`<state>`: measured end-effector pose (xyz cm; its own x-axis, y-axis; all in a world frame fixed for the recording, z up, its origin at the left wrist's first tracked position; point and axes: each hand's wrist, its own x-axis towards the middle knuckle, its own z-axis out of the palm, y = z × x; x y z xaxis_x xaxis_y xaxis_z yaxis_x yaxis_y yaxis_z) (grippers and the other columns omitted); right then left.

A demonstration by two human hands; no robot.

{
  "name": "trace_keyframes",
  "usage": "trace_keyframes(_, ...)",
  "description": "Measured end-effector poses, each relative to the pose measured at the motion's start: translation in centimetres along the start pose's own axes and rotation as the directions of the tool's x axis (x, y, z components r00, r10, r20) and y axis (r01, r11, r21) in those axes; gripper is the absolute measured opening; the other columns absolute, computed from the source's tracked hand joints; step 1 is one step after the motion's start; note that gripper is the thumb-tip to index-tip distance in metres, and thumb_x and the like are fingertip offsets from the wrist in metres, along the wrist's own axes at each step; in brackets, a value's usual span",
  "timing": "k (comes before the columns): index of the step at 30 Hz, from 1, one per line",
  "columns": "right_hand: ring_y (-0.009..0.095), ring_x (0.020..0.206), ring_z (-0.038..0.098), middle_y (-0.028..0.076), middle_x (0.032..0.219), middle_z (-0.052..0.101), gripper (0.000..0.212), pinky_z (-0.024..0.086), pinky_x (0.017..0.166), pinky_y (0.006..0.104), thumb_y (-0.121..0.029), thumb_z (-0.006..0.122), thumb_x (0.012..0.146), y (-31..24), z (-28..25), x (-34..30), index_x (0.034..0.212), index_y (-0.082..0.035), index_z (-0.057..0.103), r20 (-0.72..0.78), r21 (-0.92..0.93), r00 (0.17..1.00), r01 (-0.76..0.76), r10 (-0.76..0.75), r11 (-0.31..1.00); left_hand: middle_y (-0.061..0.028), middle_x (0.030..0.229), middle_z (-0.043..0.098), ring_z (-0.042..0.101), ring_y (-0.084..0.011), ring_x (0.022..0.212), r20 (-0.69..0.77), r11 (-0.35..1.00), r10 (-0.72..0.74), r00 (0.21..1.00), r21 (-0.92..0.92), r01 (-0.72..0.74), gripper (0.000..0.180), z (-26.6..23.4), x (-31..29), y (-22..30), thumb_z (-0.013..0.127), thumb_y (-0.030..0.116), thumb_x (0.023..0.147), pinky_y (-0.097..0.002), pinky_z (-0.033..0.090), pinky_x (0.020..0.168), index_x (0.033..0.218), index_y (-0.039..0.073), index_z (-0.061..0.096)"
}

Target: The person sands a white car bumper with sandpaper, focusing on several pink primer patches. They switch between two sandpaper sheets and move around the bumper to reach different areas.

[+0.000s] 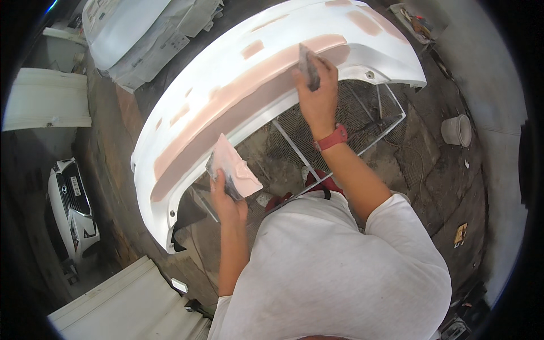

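A white car bumper [187, 82] curves across in front of me, with smoothed pink filler [226, 105] in a long band and smaller patches. My right hand [318, 93] is closed round a grey, stained filler spreader [309, 68], its blade against the right part of the pink band. Lower left, my left hand [226, 201] grips a mixing board [216, 164] from beneath. A thick layer of pink body filler [237, 170] covers much of the board. The fingers under the board are partly hidden.
The bumper rests over a metal frame stand [292, 141]. A white bucket [456, 131] stands on the floor at right. Covered car parts [153, 51] lie at the far left, and a white car [71, 207] is farther left. A yellow item [460, 233] lies lower right.
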<state>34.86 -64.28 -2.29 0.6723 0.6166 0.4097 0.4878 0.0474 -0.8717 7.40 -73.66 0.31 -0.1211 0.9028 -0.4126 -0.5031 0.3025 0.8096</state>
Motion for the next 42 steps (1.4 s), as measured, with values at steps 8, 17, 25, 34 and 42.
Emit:
trace_keyframes(8, 0.041, 0.143, 0.046, 0.016, 0.144, 0.055, 0.053, 0.035, 0.115, 0.0600, -0.026, 0.083, 0.086, 0.2, 1.4, -5.4, 0.136, -0.016, 0.071, 0.145, -0.210, 0.973, 0.210, -0.182, 0.955, -0.0130, 0.136, 0.064, 0.068, -0.0248, 0.123, -0.007, 1.000, 0.017, 1.000, -0.007, -0.017, 0.048, -1.0, 0.3, -0.4, 0.062, 0.026, 0.108, -0.0411, 0.059, 0.101, 0.148, 0.002, 0.048)
trace_keyframes(17, 0.038, 0.146, 0.046, 0.013, 0.146, 0.056, 0.053, 0.029, 0.119, 0.0645, -0.024, 0.081, 0.085, -0.5, -2.7, -5.8, 0.137, -0.020, 0.072, 0.426, -0.255, 0.891, 0.284, -0.156, 0.924, -0.0149, 0.149, 0.055, 0.057, -0.0283, 0.136, 0.068, 0.997, 0.077, 0.995, -0.028, -0.075, 0.055, 0.6, 1.2, 0.5, 0.058, 0.024, 0.111, -0.0436, 0.049, 0.112, 0.158, 0.002, 0.039)
trace_keyframes(25, 0.034, 0.137, 0.056, 0.017, 0.143, 0.062, 0.053, 0.044, 0.115, 0.0460, -0.023, 0.080, 0.086, -7.5, -8.5, -7.5, 0.136, -0.009, 0.072, 0.829, 0.409, 0.508, -0.266, -0.233, 0.873, -0.0133, 0.148, 0.056, 0.059, -0.0288, 0.133, -0.012, 0.985, 0.170, 0.985, 0.030, -0.169, 0.053, 4.1, 1.7, 0.9, 0.059, 0.022, 0.110, -0.0457, 0.050, 0.112, 0.157, 0.004, 0.041)
trace_keyframes(34, 0.040, 0.136, 0.055, 0.020, 0.143, 0.058, 0.050, 0.046, 0.111, 0.0470, -0.022, 0.078, 0.092, -1.5, -6.0, -3.8, 0.138, -0.007, 0.066, 0.381, 0.008, 0.912, 0.164, -0.154, 0.986, -0.0124, 0.144, 0.059, 0.061, -0.0280, 0.131, -0.011, 0.995, 0.060, 0.998, -0.078, -0.061, 0.055, -0.8, 1.9, 1.7, 0.062, 0.024, 0.107, -0.0452, 0.053, 0.109, 0.156, 0.005, 0.043)
trace_keyframes(42, 0.040, 0.128, 0.057, 0.021, 0.135, 0.056, 0.050, 0.049, 0.108, 0.0481, -0.022, 0.078, 0.095, -1.8, 1.6, -2.2, 0.139, -0.005, 0.065, 0.005, 0.019, 1.000, 0.002, -0.002, 1.000, -0.0135, 0.146, 0.058, 0.062, -0.0285, 0.131, -0.064, 0.999, -0.017, 0.998, -0.038, 0.014, 0.057, -0.7, 0.3, 1.2, 0.060, 0.025, 0.109, -0.0451, 0.054, 0.108, 0.158, 0.004, 0.040)
